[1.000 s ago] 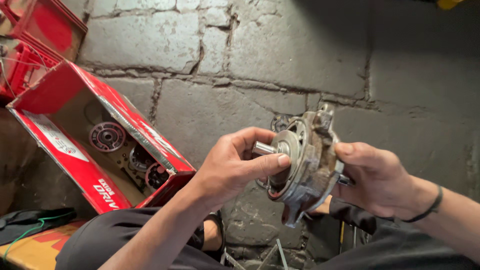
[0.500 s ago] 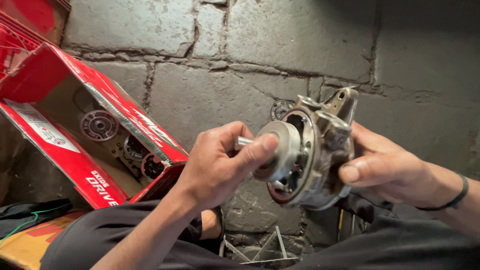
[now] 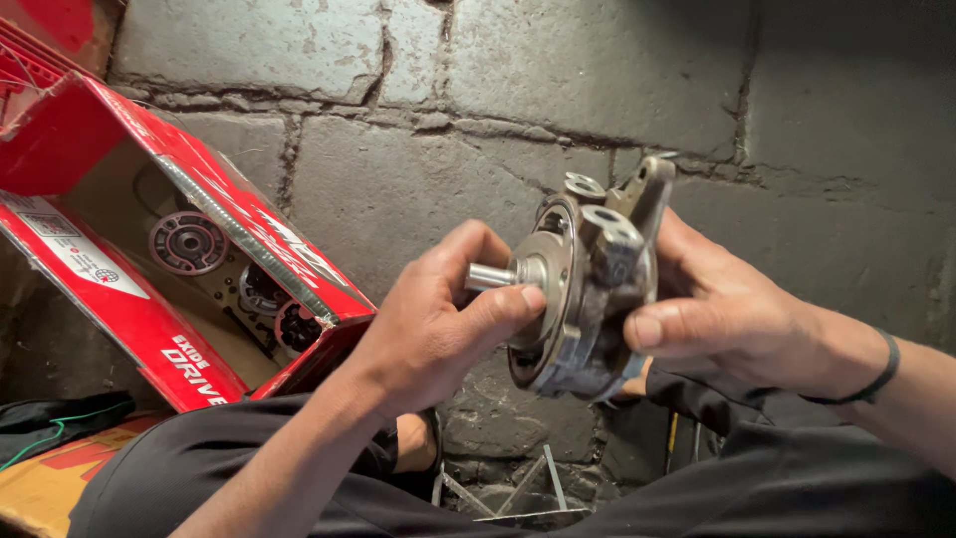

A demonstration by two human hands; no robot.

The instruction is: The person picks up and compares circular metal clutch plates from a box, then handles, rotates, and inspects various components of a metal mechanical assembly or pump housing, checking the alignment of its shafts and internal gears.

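Holding the grey housing [image 3: 597,299] up over my lap, my right hand [image 3: 737,319] clamps its fingers round the body to steady it, while my left hand [image 3: 438,319] closes its fingers on the hub by the shaft [image 3: 490,276]. Left, on the stone floor [image 3: 418,179], lies an open red box [image 3: 199,249] with a white label, round parts inside.
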